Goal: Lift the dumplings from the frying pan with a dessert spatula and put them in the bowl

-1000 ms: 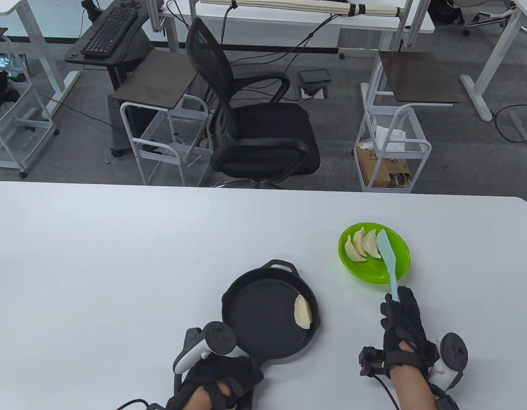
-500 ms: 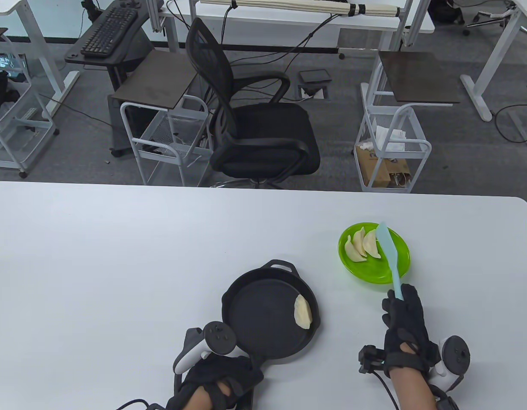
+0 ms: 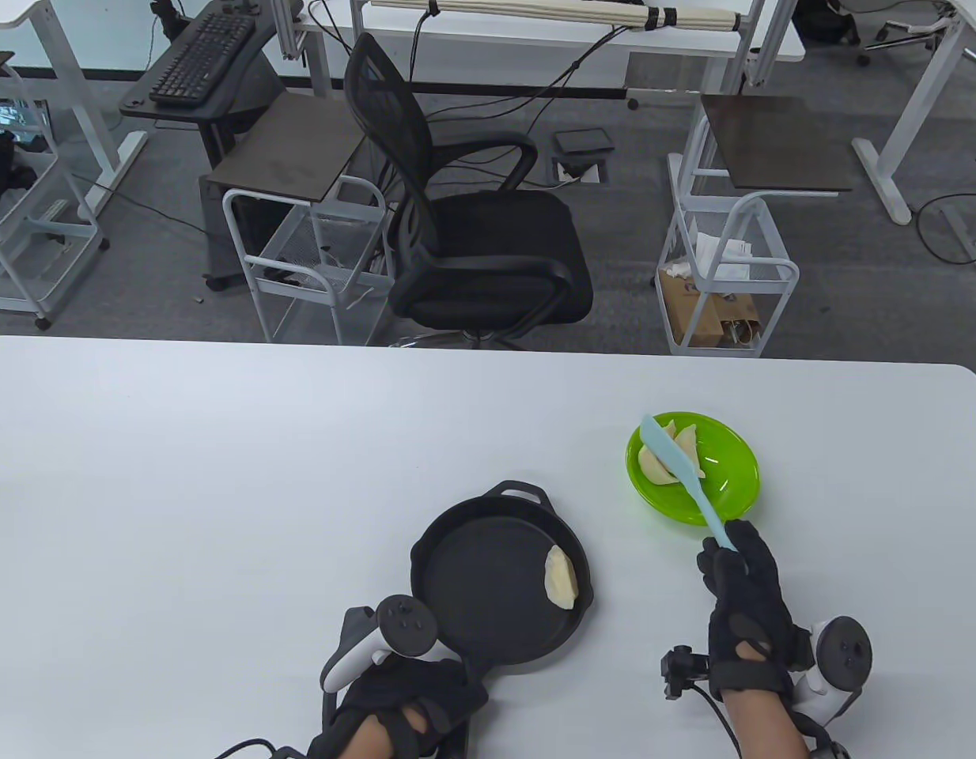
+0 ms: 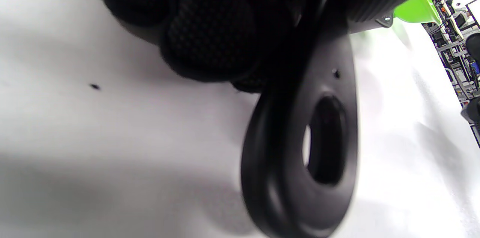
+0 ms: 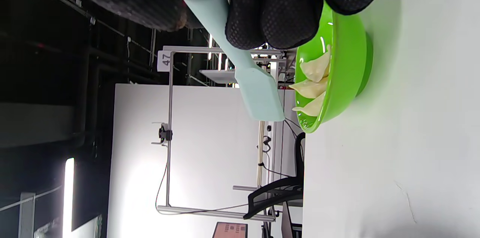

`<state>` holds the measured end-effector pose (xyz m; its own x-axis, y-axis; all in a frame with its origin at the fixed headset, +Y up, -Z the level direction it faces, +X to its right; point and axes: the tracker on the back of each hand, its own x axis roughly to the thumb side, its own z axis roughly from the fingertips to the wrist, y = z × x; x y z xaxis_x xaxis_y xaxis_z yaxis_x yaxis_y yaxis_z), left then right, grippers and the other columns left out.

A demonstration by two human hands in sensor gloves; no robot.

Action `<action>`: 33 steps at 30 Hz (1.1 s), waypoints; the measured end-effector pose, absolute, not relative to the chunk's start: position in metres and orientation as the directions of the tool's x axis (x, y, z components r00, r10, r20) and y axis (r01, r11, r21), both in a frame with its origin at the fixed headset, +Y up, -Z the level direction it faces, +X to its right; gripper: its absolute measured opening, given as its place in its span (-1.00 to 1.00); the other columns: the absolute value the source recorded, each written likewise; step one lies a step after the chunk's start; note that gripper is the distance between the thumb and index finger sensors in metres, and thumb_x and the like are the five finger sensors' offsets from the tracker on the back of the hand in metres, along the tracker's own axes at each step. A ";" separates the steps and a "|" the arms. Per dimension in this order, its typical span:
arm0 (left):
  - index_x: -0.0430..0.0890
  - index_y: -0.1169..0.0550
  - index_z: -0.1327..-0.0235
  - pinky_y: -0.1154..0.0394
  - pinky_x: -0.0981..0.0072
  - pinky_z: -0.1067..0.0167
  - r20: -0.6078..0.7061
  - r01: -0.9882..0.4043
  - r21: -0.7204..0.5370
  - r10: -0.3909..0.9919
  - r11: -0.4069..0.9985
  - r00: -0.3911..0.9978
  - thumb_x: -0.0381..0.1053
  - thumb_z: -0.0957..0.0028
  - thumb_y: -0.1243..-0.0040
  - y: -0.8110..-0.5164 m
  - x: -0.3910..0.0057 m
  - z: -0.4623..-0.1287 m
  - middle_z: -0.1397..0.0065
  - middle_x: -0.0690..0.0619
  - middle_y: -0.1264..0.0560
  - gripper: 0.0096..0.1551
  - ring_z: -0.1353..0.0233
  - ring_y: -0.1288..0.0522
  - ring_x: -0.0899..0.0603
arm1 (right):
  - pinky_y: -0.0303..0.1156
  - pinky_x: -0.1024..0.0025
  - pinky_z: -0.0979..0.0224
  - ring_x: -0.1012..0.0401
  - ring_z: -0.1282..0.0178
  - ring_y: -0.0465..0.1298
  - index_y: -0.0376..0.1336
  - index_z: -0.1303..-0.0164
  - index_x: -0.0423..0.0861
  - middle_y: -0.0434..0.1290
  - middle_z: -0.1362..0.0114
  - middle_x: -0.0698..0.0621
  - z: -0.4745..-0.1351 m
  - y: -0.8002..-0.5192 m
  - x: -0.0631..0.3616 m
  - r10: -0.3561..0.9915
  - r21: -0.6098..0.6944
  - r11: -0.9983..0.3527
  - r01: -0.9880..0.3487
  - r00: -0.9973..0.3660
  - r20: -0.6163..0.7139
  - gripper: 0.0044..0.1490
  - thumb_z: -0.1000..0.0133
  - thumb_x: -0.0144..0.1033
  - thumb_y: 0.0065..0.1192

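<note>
A black frying pan sits on the white table near the front, with one pale dumpling at its right side. My left hand grips the pan's handle. My right hand holds a light blue dessert spatula by its handle. Its blade is raised above the left part of the green bowl and carries nothing. The bowl holds three dumplings, partly hidden by the blade in the table view.
The white table stretches wide to the left and far side of the pan. Beyond its far edge stand a black office chair and white wire carts.
The spatula blade swung from the middle of the bowl to its left side and lifted; my right hand shifted slightly left. The pan, its dumpling and my left hand stayed still.
</note>
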<state>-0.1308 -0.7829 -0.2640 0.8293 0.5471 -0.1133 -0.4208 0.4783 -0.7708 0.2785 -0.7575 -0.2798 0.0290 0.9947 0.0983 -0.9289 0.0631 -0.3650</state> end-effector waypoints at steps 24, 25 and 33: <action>0.00 -0.46 -0.36 -0.51 0.03 -0.09 -0.113 -0.421 -0.771 0.547 0.478 0.829 0.43 -0.04 -0.15 -0.783 -0.131 -0.264 0.08 0.15 -0.79 -0.25 0.20 -0.70 -0.04 | 0.33 -0.25 -0.34 -0.18 0.04 0.55 0.29 -0.31 -0.24 0.56 -0.10 -0.31 -0.252 -0.701 0.262 0.878 -0.358 -0.325 -0.875 -0.420 0.228 -0.39 -0.22 -0.07 0.22; 0.00 -0.46 -0.35 -0.51 0.03 -0.09 -0.113 -0.421 -0.771 0.547 0.478 0.829 0.43 -0.04 -0.15 -0.783 -0.131 -0.264 0.08 0.16 -0.79 -0.25 0.20 -0.70 -0.04 | 0.34 -0.25 -0.33 -0.18 0.07 0.56 0.31 -0.28 -0.24 0.57 -0.08 -0.30 -0.252 -0.700 0.261 0.867 -0.359 -0.347 -0.866 -0.442 0.230 -0.40 -0.22 -0.08 0.23; 0.00 -0.46 -0.36 -0.51 0.03 -0.09 -0.113 -0.421 -0.771 0.547 0.478 0.829 0.43 -0.04 -0.15 -0.783 -0.131 -0.264 0.07 0.15 -0.79 -0.25 0.20 -0.70 -0.04 | 0.38 -0.22 -0.30 -0.16 0.15 0.58 0.37 -0.20 -0.24 0.61 0.01 -0.27 -0.251 -0.697 0.258 0.816 -0.368 -0.422 -0.829 -0.524 0.245 -0.44 -0.19 -0.08 0.25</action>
